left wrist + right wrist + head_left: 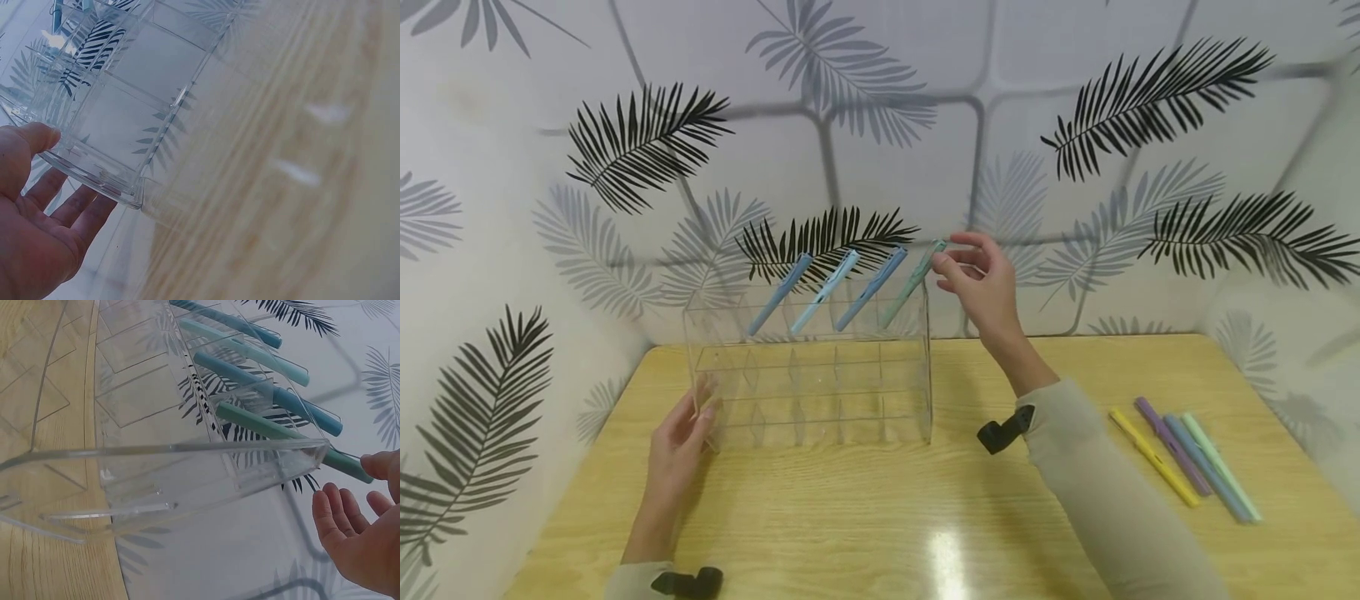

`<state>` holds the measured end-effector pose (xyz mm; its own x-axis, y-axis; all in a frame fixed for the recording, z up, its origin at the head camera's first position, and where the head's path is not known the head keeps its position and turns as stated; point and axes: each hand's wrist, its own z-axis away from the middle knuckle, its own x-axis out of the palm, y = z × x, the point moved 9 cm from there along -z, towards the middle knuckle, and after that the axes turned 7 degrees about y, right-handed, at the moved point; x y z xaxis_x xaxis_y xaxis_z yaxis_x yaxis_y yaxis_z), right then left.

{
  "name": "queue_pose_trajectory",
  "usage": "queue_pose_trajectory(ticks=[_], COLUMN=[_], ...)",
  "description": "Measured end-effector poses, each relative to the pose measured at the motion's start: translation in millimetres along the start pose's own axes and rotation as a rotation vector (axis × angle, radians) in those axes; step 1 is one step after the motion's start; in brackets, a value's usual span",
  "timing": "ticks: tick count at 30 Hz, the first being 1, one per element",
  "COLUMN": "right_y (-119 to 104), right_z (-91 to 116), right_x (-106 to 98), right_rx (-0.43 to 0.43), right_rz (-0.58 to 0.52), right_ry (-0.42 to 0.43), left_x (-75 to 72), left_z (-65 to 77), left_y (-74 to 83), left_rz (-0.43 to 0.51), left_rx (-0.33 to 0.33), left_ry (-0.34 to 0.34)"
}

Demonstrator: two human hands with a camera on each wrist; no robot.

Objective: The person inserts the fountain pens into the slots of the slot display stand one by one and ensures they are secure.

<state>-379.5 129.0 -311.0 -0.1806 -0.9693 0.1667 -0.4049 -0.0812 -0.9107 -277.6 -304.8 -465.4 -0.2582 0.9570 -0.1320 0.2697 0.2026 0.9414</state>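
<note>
A clear acrylic tiered pen stand (808, 392) stands upright on the table. Four capped pens lean in its top row: a blue pen (780, 293), a light blue pen (825, 292), another blue pen (871, 289) and a green pen (912, 285) at the right end. My left hand (679, 437) grips the stand's left side panel, thumb on one face and fingers on the other in the left wrist view. My right hand (983, 287) is at the green pen's upper end. In the right wrist view its thumb (381, 465) is right at that end, the loosely bent fingers apart from it.
On the table's right side lie a yellow pen (1154, 457), a purple pen (1172, 446), a blue pen (1207, 468) and a mint green pen (1222, 467), side by side. A leaf-patterned wall covering (895, 183) rises behind the wooden table (850, 525).
</note>
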Motion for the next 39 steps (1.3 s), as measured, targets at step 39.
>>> queue_pose_trajectory(ticks=[39], right_y=[-2], right_z=[96], right_x=[-157], right_rx=[-0.027], right_rz=[0.343], right_ry=[0.064], left_x=[0.8], left_z=[2.8], left_y=[-0.2], left_rz=[0.035], left_rx=[-0.035], left_ry=[0.014])
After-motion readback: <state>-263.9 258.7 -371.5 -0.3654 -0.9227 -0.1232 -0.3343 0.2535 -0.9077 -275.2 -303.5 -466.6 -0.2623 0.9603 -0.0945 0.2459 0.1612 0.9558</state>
